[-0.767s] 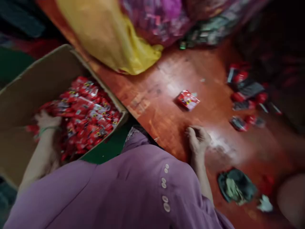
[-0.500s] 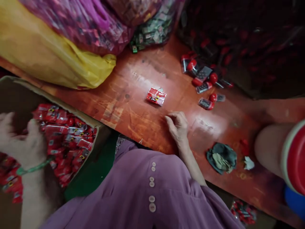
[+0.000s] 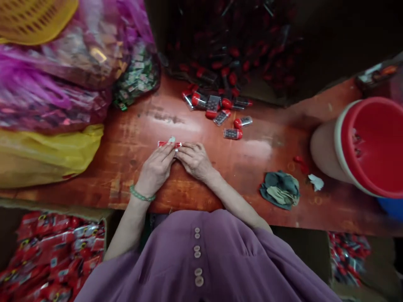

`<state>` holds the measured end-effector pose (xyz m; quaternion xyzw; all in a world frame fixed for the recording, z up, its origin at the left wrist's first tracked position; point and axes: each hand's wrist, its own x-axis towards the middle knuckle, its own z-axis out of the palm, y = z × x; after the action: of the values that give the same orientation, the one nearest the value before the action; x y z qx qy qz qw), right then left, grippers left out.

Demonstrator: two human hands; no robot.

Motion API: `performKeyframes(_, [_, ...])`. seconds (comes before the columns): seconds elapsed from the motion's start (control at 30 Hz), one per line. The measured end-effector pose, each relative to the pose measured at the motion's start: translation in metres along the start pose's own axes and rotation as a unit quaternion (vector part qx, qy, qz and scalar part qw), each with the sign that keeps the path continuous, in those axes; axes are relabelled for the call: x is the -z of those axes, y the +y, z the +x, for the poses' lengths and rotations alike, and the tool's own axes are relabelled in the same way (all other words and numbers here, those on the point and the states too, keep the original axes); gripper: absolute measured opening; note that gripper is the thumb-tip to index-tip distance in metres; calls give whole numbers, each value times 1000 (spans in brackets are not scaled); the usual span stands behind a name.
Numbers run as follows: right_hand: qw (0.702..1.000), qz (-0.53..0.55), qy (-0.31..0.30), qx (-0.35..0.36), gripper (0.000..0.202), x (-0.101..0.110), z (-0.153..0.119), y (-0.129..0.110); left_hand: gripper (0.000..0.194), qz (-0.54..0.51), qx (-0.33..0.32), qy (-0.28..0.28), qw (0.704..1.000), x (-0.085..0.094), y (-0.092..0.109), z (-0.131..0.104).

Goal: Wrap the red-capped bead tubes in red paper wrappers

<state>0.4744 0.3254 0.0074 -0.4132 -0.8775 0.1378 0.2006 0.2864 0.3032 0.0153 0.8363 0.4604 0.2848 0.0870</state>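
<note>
At the table's middle, a small red printed packet [image 3: 162,144] shows just past my fingertips, mostly covered by them. My left hand [image 3: 157,164], with a green bead bracelet at the wrist, is closed over its left part. From the right, my right hand [image 3: 195,159] pinches its other end, the fingertips of both hands nearly touching. Whatever lies beneath the fingers is hidden. Beyond my right hand lie several small clear containers with red caps [image 3: 233,134] and dark contents.
Filled plastic bags [image 3: 50,155] line the left, with a yellow basket [image 3: 34,21] above. A dark box of red-capped containers [image 3: 233,77] stands behind. To the right are a crumpled dark cloth [image 3: 280,191] and a red-rimmed bucket [image 3: 349,147]. Below left sits a box of red packets [image 3: 59,251].
My left hand has come from the box of red packets to the table. Both hands have closed on the packet that lay loose there. The view has swung to the right.
</note>
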Motion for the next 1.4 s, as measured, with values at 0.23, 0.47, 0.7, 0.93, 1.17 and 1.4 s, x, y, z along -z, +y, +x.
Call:
performKeyframes(0.23, [998, 52, 28, -3, 26, 19, -6, 2, 26, -16, -33, 53, 998, 0, -3, 8])
performKeyframes(0.47, [975, -93, 42, -195, 31, 81, -37, 73, 11, -24, 5, 3, 1000, 10, -5, 16])
performKeyframes(0.7, [976, -100, -42, -186, 24, 92, -31, 110, 26, -85, 66, -92, 990, 25, -5, 24])
performKeyframes(0.93, [980, -95, -53, -165, 35, 101, -34, 83, 24, -89, 111, -78, 987, 28, -4, 31])
performKeyframes(1.17, [982, 26, 19, -188, 30, 118, -60, 80, 16, -79, 159, 15, 984, 30, 6, 34])
performKeyframes(1.4, [884, 323, 168, -293, 36, 107, -80, 52, 7, -60, 104, 114, 986, 55, 34, 33])
